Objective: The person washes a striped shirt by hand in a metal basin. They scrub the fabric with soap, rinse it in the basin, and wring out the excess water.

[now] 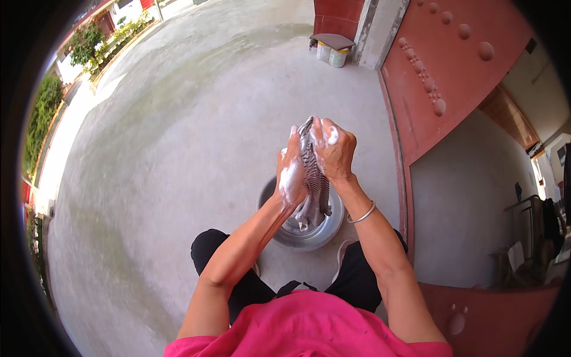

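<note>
Both hands hold a striped cloth [316, 189], dark and light, wet with soap suds. My left hand [292, 172] grips its left side, and thick white foam covers the back of that hand. Around the cloth's upper end my right hand [335, 145] is closed, with foam on its fingers. A metal bangle [362, 213] circles my right wrist. The cloth's lower part hangs down over a round metal basin [294, 242] on the floor. My forearms and the cloth hide much of the basin's inside.
The basin stands on a concrete floor [200, 156] between my knees. A red panel [428, 67] with raised round bumps rises at the right, beside a pale pillar [379, 35]. Near the pillar are plastic tubs [332, 56] under a dark cover. Shrubs [84, 49] line the far left.
</note>
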Action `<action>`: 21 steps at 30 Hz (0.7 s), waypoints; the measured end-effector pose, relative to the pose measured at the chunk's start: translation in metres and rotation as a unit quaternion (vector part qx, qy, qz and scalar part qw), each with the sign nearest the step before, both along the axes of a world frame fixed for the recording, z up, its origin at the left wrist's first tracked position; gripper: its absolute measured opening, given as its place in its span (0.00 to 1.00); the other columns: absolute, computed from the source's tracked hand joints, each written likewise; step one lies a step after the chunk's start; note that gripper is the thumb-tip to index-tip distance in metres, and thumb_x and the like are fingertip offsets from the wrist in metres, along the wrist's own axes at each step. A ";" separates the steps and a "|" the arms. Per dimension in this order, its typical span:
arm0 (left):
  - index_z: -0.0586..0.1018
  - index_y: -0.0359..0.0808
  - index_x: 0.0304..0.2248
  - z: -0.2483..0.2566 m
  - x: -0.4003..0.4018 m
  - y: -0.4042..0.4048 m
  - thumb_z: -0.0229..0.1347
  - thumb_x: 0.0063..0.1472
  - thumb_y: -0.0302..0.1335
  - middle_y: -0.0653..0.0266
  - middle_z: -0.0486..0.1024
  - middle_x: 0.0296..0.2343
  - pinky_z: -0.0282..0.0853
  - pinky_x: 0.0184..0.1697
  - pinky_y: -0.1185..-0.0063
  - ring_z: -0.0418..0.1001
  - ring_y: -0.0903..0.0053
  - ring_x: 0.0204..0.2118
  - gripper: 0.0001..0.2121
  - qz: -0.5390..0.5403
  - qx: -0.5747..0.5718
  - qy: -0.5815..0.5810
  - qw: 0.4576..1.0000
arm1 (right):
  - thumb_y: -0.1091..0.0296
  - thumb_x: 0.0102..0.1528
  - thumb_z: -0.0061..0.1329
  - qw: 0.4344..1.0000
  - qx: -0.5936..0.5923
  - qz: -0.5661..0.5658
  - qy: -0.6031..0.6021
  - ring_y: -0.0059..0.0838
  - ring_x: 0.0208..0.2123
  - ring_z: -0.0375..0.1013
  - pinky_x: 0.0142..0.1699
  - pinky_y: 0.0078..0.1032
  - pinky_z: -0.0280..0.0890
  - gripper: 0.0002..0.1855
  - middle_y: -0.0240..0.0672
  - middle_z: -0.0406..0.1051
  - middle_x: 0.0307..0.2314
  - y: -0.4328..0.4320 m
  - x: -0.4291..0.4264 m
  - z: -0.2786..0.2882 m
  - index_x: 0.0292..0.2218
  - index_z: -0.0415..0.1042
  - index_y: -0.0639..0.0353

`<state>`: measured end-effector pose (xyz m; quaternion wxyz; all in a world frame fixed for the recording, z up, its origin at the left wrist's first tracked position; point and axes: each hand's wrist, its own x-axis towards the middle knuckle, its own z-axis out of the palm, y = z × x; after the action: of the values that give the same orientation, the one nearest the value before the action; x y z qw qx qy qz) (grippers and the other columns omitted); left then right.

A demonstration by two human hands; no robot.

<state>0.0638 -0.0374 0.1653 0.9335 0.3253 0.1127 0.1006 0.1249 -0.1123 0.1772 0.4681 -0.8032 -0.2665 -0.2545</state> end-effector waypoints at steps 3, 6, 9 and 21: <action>0.71 0.41 0.28 -0.027 0.005 0.020 0.45 0.64 0.40 0.72 0.69 0.22 0.65 0.26 0.81 0.67 0.83 0.23 0.13 0.010 -0.020 -0.086 0.996 | 0.69 0.52 0.48 0.992 0.007 0.067 -0.103 0.42 0.11 0.62 0.18 0.28 0.57 0.15 0.41 0.61 0.09 0.015 -0.033 -0.006 0.18 0.59 0.60; 0.64 0.43 0.21 -0.034 0.008 0.039 0.46 0.63 0.42 0.73 0.62 0.15 0.57 0.20 0.82 0.60 0.84 0.17 0.16 0.097 0.319 -0.028 0.942 | 0.69 0.53 0.48 0.984 0.005 0.118 -0.132 0.42 0.12 0.64 0.18 0.28 0.58 0.14 0.42 0.61 0.10 0.024 -0.043 -0.012 0.19 0.61 0.60; 0.74 0.39 0.33 0.004 0.000 -0.001 0.45 0.64 0.37 0.75 0.69 0.22 0.66 0.28 0.83 0.68 0.86 0.25 0.11 0.026 -0.035 -0.020 0.999 | 0.65 0.55 0.45 1.000 0.003 0.019 0.011 0.42 0.12 0.65 0.17 0.31 0.58 0.17 0.41 0.63 0.10 0.003 0.000 0.003 0.16 0.63 0.60; 0.73 0.41 0.34 0.005 -0.002 0.008 0.46 0.64 0.35 0.74 0.69 0.26 0.66 0.28 0.83 0.68 0.86 0.27 0.08 0.039 -0.024 -0.050 0.998 | 0.65 0.56 0.44 0.998 0.002 0.020 -0.058 0.42 0.12 0.64 0.17 0.30 0.57 0.17 0.41 0.63 0.10 0.013 -0.017 0.012 0.17 0.61 0.60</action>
<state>0.0615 -0.0294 0.1706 0.9407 0.2932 0.0808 0.1503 0.1075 -0.0996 0.1887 0.4581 -0.7808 -0.3088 -0.2919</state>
